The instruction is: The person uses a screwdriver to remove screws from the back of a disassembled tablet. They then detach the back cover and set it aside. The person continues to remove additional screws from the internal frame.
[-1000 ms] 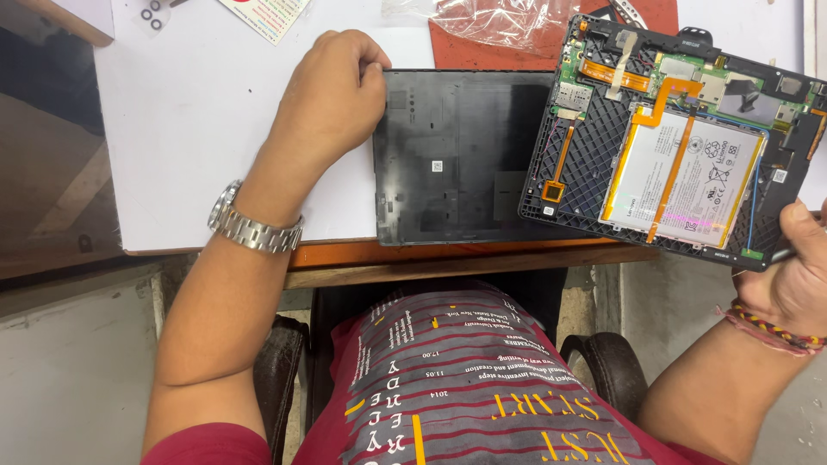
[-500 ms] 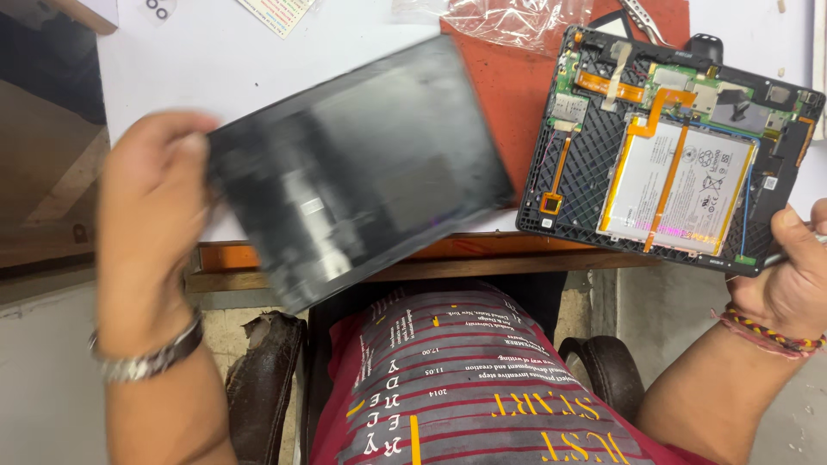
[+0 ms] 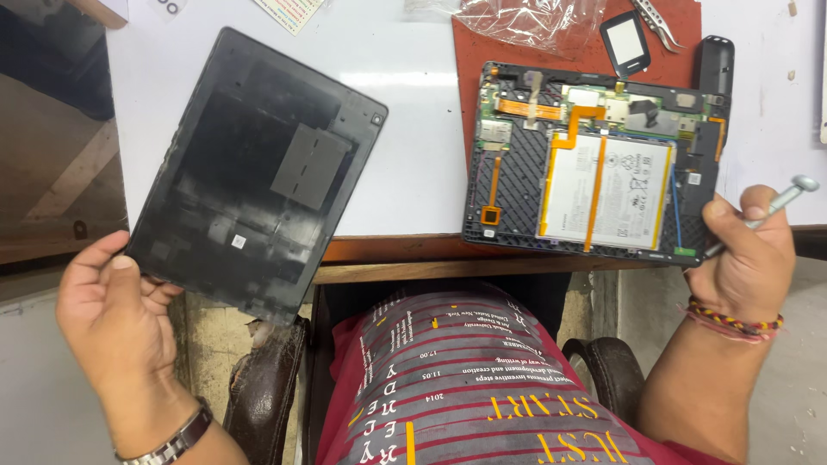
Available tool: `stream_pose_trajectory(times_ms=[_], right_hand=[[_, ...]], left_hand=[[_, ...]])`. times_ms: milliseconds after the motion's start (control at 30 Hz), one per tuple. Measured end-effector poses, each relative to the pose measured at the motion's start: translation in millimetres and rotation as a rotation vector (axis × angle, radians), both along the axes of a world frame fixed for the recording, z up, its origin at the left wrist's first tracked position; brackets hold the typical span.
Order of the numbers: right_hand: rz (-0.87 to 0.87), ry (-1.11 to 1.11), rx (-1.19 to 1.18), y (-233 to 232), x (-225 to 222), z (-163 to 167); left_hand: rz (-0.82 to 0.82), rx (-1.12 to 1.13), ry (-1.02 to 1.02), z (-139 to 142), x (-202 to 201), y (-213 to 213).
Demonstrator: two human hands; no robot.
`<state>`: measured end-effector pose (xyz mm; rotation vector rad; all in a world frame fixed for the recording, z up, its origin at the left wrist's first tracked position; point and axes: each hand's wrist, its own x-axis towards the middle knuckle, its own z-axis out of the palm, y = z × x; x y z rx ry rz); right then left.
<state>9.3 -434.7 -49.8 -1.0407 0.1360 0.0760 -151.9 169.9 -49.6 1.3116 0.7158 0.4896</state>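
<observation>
My left hand [image 3: 116, 310] holds a black tablet back cover [image 3: 258, 172] by its lower left corner, inner side up, tilted over the white table [image 3: 413, 129] and past its front edge. My right hand [image 3: 745, 254] grips the lower right corner of the opened tablet body [image 3: 594, 176], which lies at the table's front edge with its white battery, orange flex cables and circuit boards showing. A thin metal tool [image 3: 780, 202] sticks up and to the right from the same fist.
A red mat [image 3: 680, 21] lies under the tablet body's far side, with a clear plastic bag [image 3: 530, 17], a small black frame [image 3: 624, 41] and metal tweezers [image 3: 656, 21] on it. My lap in a red printed shirt [image 3: 482, 387] fills the bottom, between chair armrests.
My left hand has lifted the back cover off the table and swung it left, away from the tablet body. My right hand has stayed on the tablet body's lower right corner.
</observation>
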Motion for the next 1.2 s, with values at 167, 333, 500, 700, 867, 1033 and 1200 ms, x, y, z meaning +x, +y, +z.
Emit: stream_pose_trajectory(times_ms=[167, 333, 500, 700, 867, 1033, 1200], right_hand=[[0.017, -0.002, -0.034, 6, 3, -8], [-0.054, -0.034, -0.217, 10, 2, -15], [-0.073, -0.158, -0.709, 24, 0, -9], [-0.095, -0.125, -1.388, 51, 6, 28], [-0.08, -0.188, -1.571, 68, 9, 49], [-0.024, -0.143, -1.644, 72, 10, 59], [0.007, -0.176, -1.689, 79, 7, 61]], left_hand=[[0.032, 0.161, 0.114, -2, 3, -2], [-0.086, 0.467, 0.272, 10, 7, -8], [-0.032, 0.478, 0.461, 42, 22, -30], [-0.118, 0.905, 0.731, 67, 28, -50], [-0.019, 1.13, 0.39, 69, 16, -69], [-0.255, 1.158, 0.005, 66, 29, -132], [-0.673, 0.983, -0.09, 52, 62, -178]])
